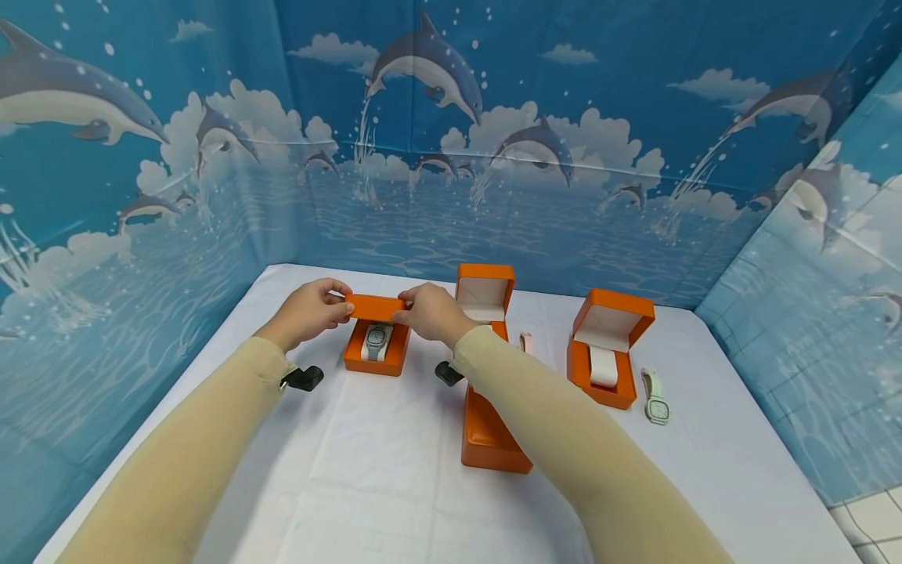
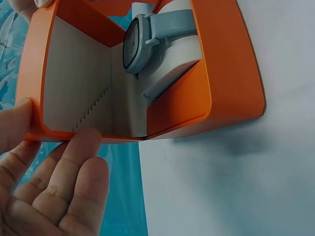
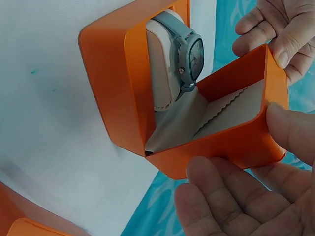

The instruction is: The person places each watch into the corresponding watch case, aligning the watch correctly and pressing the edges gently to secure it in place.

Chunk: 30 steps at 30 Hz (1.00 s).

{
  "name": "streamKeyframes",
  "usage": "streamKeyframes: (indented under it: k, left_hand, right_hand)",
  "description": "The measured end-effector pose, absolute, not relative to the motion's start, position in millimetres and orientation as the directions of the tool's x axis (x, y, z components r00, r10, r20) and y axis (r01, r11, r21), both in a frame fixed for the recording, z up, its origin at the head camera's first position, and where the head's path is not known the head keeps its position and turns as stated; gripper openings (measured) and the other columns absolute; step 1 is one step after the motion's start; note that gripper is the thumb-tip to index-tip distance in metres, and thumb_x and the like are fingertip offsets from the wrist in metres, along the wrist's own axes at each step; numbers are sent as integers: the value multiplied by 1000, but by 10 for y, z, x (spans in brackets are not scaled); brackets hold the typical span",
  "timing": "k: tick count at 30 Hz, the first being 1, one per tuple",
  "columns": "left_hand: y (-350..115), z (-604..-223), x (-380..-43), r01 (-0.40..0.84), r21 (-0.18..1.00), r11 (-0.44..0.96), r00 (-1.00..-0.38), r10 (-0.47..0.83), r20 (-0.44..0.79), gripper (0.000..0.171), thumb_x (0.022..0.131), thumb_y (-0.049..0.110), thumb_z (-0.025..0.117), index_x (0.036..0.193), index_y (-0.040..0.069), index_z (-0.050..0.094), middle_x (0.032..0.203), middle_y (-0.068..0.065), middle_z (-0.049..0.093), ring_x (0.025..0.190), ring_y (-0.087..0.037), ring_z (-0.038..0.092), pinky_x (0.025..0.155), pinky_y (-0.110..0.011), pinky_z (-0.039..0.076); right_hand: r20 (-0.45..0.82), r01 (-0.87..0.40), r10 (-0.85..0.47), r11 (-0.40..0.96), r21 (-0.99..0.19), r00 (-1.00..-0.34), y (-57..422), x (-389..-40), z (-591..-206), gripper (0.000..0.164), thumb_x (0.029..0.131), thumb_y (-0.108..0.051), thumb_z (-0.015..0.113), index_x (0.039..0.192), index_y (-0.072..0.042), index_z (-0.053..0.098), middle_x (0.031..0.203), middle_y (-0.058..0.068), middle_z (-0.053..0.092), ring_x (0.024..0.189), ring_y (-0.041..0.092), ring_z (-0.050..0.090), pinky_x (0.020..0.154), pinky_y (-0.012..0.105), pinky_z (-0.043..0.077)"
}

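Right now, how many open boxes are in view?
3: the left box, its lid held by the left hand and right hand; the middle box, partly behind the right sleeve; and the right box, beside the pale watch. That sleeve could hide another.

Staged setup, room type unclear: dolphin-print sheeting [image 1: 423,223] behind right grip [image 1: 434,313], white-covered worktop [image 1: 373,462] below, pale tiles [image 1: 872,518] far right of it.

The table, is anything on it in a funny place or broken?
The green watch lies loose on the table, beside an open box with a bare cushion. That looks odd because the grey watch sits boxed. Nothing looks broken.
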State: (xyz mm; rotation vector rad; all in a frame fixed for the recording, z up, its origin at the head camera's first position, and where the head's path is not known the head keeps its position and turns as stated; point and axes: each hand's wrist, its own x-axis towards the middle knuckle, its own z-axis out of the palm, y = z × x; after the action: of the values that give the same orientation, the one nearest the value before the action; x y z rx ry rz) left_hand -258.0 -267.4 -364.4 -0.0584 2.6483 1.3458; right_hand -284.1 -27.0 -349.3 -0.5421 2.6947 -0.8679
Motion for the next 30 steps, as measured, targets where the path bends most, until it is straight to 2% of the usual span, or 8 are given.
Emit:
streamKeyframes:
  k: [12, 30]
  left_hand:
    - [-2697, -3706, -2526, -104, 787, 608, -986, 41, -162, 37, 107, 24, 64, 140, 11, 55, 136, -17, 68, 122, -38, 68, 107, -49, 56]
    - [-2725, -3822, -2446, -83, 757, 648, -991, 29, -133, 36, 103, 27, 68, 136, 14, 58, 137, -15, 67, 114, -38, 69, 97, -45, 57]
  right_hand:
    - [-126, -299, -441, 766, -570, -889, -284, -2796, -3503, 51, 100, -31, 74, 147, -14, 63, 137, 6, 71, 116, 20, 68, 103, 38, 58]
    - [-150, -285, -423, 793, -539, -894, -304, -2725, -3557, 50, 99, -31, 76, 146, -17, 65, 135, 5, 71, 117, 20, 66, 105, 39, 57]
